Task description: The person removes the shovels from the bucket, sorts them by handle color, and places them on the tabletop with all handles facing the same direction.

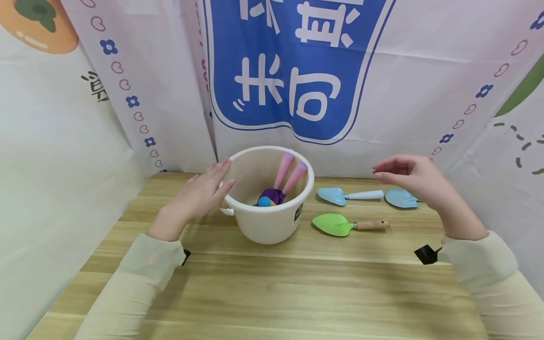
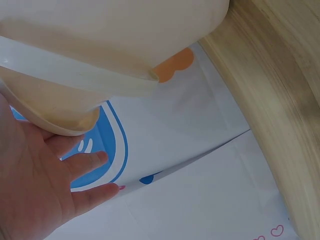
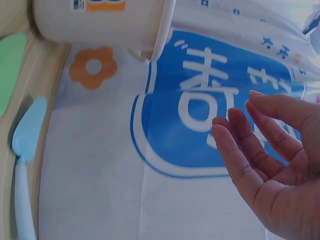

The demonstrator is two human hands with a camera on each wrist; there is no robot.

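Observation:
My left hand (image 1: 206,189) rests at the left rim of a cream plastic bucket (image 1: 265,226), its fingers fairly straight. In the left wrist view the fingers (image 2: 90,165) lie beside the bucket's lip. Inside the bucket lean two pink handles (image 1: 284,171) with purple parts and a round blue piece (image 1: 264,201) at the bottom. Over the right side of the table, my right hand (image 1: 414,177) hovers with nothing in it, fingers loosely bent. Below it lies a light blue trowel (image 1: 401,198), its handle hidden by the hand and forearm.
Between the bucket and the right hand lie a light blue trowel (image 1: 333,195) with a pale handle and a green trowel (image 1: 333,224) with a wooden handle. A printed cloth (image 1: 378,118) hangs behind the wooden table (image 1: 297,293).

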